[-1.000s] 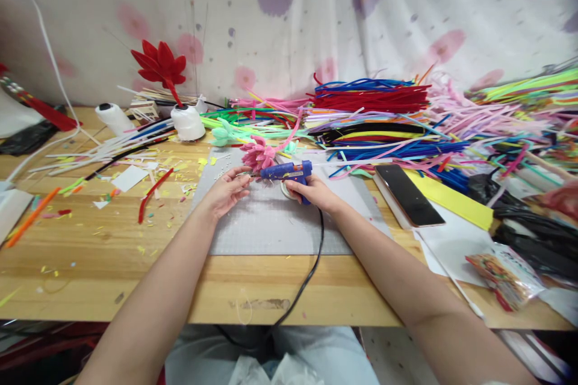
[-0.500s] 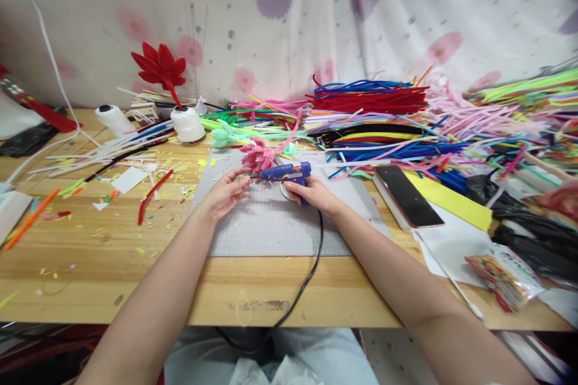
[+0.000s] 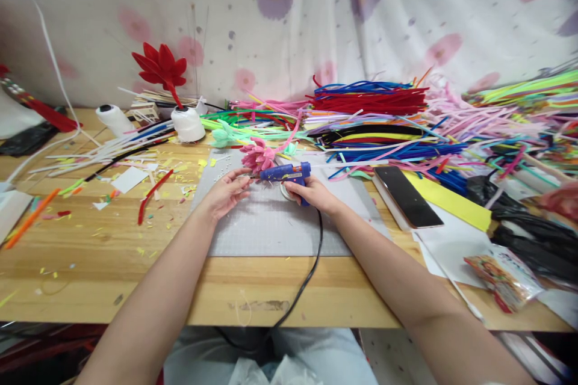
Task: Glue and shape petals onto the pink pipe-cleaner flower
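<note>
My right hand (image 3: 313, 194) is wrapped round the handle of a blue glue gun (image 3: 284, 172), whose nozzle points left and from whose back a clear glue stick (image 3: 332, 164) sticks out. Just left of the nozzle, my left hand (image 3: 229, 191) has thumb and fingers pinched together; whatever they hold is too small to make out. A pink pipe-cleaner flower (image 3: 258, 155) with a curved pink stem lies right behind the nozzle. Small white beads (image 3: 221, 172) are scattered beside my left fingers. Under both hands is a grey cutting mat (image 3: 271, 234).
Bundles of coloured pipe cleaners (image 3: 370, 100) are heaped along the back and right. A red flower (image 3: 162, 66) stands in a white thread spool (image 3: 188, 125). A phone (image 3: 409, 197) and a snack packet (image 3: 503, 277) lie at right. The black cord (image 3: 311, 277) hangs over the table edge.
</note>
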Action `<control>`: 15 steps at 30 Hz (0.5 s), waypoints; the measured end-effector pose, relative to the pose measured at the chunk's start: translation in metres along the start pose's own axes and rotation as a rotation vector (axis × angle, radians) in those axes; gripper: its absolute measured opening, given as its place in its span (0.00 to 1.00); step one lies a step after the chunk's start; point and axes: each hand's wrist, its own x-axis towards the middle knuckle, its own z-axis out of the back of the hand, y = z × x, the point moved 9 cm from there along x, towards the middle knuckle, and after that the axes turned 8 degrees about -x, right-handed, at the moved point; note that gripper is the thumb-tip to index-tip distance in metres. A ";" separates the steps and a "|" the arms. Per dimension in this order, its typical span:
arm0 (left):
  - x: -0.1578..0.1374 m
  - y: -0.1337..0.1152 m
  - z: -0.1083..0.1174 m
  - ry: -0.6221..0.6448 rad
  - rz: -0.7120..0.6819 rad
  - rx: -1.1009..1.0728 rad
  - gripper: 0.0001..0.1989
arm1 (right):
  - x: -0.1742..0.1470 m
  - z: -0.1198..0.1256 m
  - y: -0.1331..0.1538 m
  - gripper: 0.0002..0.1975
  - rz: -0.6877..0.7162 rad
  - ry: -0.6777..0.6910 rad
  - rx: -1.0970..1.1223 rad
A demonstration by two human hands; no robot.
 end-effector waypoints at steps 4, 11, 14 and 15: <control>0.000 0.000 0.000 0.008 0.003 -0.006 0.15 | 0.000 0.001 -0.001 0.22 -0.009 -0.004 -0.006; 0.002 0.001 0.001 0.020 0.008 -0.019 0.15 | 0.000 0.000 0.000 0.23 -0.011 -0.009 -0.005; 0.001 0.001 0.001 0.010 0.013 -0.021 0.14 | 0.001 0.000 -0.001 0.23 -0.014 -0.009 -0.008; 0.001 0.001 0.001 0.002 0.016 -0.024 0.14 | 0.001 0.000 -0.002 0.23 -0.015 -0.010 -0.007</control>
